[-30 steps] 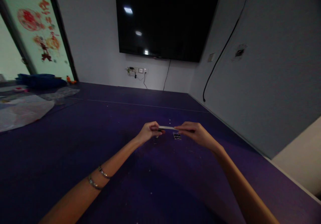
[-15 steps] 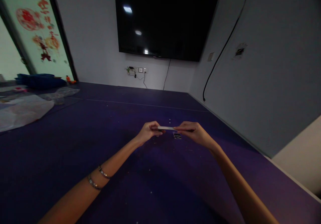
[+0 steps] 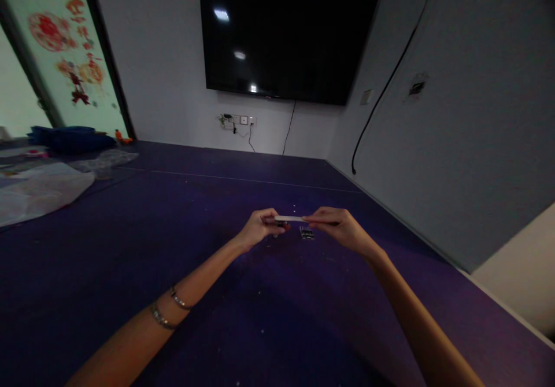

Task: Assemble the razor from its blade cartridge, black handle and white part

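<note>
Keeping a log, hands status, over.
Left hand, right hand: both pinching thin white strip. Small dark patterned piece on purple surface, near right hand.

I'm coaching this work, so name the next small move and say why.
Probably lower the white strip slightly toward the purple surface: the left hand and right hand pinch it near opposite ends, so together they could likely steady it.

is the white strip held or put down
Held: the left hand and right hand each grip an end of the white strip.
</note>
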Tool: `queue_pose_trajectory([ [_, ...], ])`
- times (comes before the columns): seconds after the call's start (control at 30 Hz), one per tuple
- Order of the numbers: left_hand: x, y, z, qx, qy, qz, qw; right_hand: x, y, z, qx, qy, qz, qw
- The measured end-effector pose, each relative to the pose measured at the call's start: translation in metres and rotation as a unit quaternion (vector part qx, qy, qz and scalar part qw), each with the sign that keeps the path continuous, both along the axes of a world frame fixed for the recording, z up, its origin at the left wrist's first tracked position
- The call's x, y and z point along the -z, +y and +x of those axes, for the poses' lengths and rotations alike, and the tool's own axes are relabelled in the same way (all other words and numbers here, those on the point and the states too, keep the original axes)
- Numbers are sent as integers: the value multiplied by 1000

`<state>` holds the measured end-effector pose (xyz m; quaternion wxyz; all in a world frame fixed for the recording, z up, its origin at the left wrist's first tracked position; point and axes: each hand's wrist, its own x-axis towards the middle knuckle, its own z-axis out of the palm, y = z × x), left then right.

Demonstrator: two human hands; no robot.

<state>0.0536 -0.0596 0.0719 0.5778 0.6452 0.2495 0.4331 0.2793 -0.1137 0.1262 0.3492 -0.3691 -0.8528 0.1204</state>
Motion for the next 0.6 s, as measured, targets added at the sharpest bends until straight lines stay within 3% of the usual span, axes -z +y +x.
queue_pose_trajectory([
  [0.13, 4, 3, -1, 4, 2, -14, 1000, 1, 0, 1, 42, -10, 6, 999],
  [0.33, 4, 5, -2, 1, -2, -2, 1000, 1, 1, 0, -11, -2, 4, 1000],
  [0.5, 1, 1, -2, 12, -15, -15, 1000, 2, 3, 4, 36, 2, 16, 999],
  [0.6, 0, 1, -3, 8, -7, -11, 1000, 0, 1, 3, 15, 9, 6, 1000],
])
